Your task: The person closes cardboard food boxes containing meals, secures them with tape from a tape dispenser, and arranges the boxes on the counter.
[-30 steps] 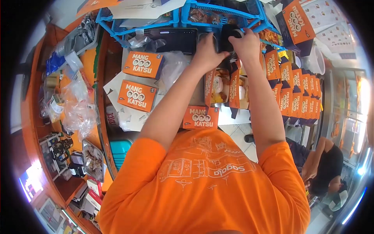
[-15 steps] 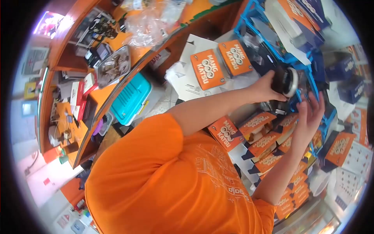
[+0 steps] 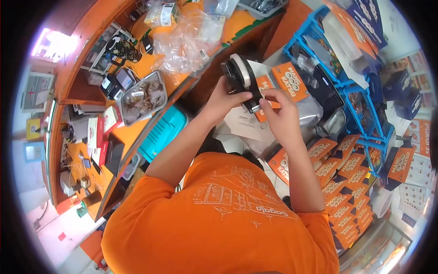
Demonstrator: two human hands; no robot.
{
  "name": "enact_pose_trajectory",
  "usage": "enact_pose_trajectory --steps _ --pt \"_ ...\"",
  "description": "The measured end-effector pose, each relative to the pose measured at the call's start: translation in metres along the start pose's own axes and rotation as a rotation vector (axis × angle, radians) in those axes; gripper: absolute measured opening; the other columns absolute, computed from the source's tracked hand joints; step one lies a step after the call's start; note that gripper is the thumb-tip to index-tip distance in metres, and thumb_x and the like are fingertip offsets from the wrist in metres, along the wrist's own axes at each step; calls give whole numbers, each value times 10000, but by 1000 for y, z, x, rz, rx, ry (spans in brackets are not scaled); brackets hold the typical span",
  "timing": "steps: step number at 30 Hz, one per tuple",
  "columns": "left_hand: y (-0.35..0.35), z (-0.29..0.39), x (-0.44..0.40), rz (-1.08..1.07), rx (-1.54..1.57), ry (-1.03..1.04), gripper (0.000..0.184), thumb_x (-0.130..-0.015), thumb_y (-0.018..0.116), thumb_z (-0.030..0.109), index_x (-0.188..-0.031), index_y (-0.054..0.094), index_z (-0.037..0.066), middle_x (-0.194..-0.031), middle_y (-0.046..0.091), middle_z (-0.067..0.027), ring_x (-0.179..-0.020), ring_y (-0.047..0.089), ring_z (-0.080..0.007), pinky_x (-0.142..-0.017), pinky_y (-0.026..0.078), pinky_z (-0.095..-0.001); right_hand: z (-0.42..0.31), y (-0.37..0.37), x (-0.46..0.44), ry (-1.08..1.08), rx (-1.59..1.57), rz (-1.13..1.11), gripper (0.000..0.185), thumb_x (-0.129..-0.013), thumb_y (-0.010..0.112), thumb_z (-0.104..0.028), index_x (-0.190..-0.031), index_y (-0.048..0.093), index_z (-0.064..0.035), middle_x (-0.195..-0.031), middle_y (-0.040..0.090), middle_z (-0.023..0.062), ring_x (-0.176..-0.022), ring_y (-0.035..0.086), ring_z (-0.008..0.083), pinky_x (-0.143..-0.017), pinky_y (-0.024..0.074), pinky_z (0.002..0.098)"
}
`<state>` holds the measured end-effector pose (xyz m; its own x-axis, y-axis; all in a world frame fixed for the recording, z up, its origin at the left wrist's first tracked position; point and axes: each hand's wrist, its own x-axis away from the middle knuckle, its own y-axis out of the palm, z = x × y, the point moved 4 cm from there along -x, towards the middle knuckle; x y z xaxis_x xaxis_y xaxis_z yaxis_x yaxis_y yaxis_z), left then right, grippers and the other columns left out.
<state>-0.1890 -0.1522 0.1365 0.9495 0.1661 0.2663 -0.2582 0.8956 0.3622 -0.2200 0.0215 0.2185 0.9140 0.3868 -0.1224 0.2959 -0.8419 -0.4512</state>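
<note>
A black tape dispenser (image 3: 237,77) with a pale roll is held up in front of my chest. My left hand (image 3: 224,101) is wrapped round its left side and lower edge. The fingers of my right hand (image 3: 280,109) are pinched together at the dispenser's lower end, where a small shiny piece shows; whether they hold a strip of tape is too small to tell. Behind the dispenser lie an orange Mang Katsu box (image 3: 290,82) and a second box, partly covered, on white cardboard sheets (image 3: 242,122).
Rows of orange boxes (image 3: 344,201) stand at the right. Blue baskets (image 3: 360,107) and a dark tablet (image 3: 329,86) are behind them. A turquoise lidded bin (image 3: 164,132) is at lower left, beside an orange counter with plastic bags (image 3: 182,45) and a clear tray (image 3: 143,98).
The view has turned leftward. My left hand has lifted the dispenser from near the blue baskets to in front of my chest. My right hand has moved from open beside it to a pinch at its end.
</note>
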Motion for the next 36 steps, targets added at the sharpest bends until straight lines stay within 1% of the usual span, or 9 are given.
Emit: enact_pose_trajectory --steps 4,6,10,13,15,19,24,32,36 --pt "-48 17 -1 -106 92 -55 774 -760 847 82 -1344 343 12 -1252 559 -128 -1131 590 -196 -911 547 -354 -16 56 -25 -1 81 -46 244 -851 738 -111 -1066 666 -18 -1018 665 128 -943 666 249 -780 555 359" --pt "-71 30 -3 -147 104 -59 788 -769 843 95 -1358 326 14 -1261 558 -123 -1148 580 -200 -911 544 -358 -35 71 -39 -100 130 75 232 -835 758 -122 -1024 675 -17 -1007 666 118 -914 668 257 -780 542 368" --pt "-105 51 -7 -238 -85 -144 730 -820 769 66 -1419 355 26 -1276 567 -102 -1164 575 -211 -939 519 -387 -58 102 -70 -3 74 -48 214 -819 781 -130 -973 685 -19 -977 663 109 -916 653 249 -756 528 334" --pt "-114 61 -11 -317 -23 -188 725 -810 780 71 -1406 371 25 -1277 569 -100 -1166 575 -212 -944 516 -390 -66 115 -75 30 147 -22 236 -857 755 -215 -906 692 7 -982 669 128 -908 657 275 -798 516 360" --pt "-117 63 -15 -361 -31 -35 726 -804 785 77 -1403 377 41 -1275 572 -102 -1160 581 -218 -950 516 -401 -67 122 -72 55 215 2 269 -871 742 -247 -881 697 18 -989 673 139 -902 660 285 -814 512 371" --pt "-116 57 -24 -429 -26 -122 757 -789 792 54 -1411 362 65 -1287 565 -100 -1184 573 -226 -972 508 -398 -65 126 -65 174 218 170 385 -922 678 -339 -886 722 42 -1007 682 165 -893 660 297 -827 503 373" --pt "-106 48 -34 -456 -13 -83 735 -758 843 37 -1281 327 10 -1261 569 -141 -1182 575 -205 -990 497 -351 -61 121 -57 282 242 268 502 -972 595 -418 -924 724 65 -998 691 162 -887 663 268 -810 504 351" --pt "-93 41 -47 -457 -45 -145 705 -762 835 18 -1255 332 23 -1239 574 -149 -1177 584 -212 -980 507 -345 -30 116 -32 690 -394 133 436 -994 566 -409 -1008 727 -4 -997 691 76 -900 611 139 -794 477 288" --pt "-93 29 -54 -452 -63 -175 699 -761 839 22 -1244 334 22 -1231 568 -147 -1171 586 -213 -987 505 -343 -13 116 -18 724 -376 133 313 -970 627 -339 -1047 704 -45 -1037 674 35 -960 607 137 -927 479 336"
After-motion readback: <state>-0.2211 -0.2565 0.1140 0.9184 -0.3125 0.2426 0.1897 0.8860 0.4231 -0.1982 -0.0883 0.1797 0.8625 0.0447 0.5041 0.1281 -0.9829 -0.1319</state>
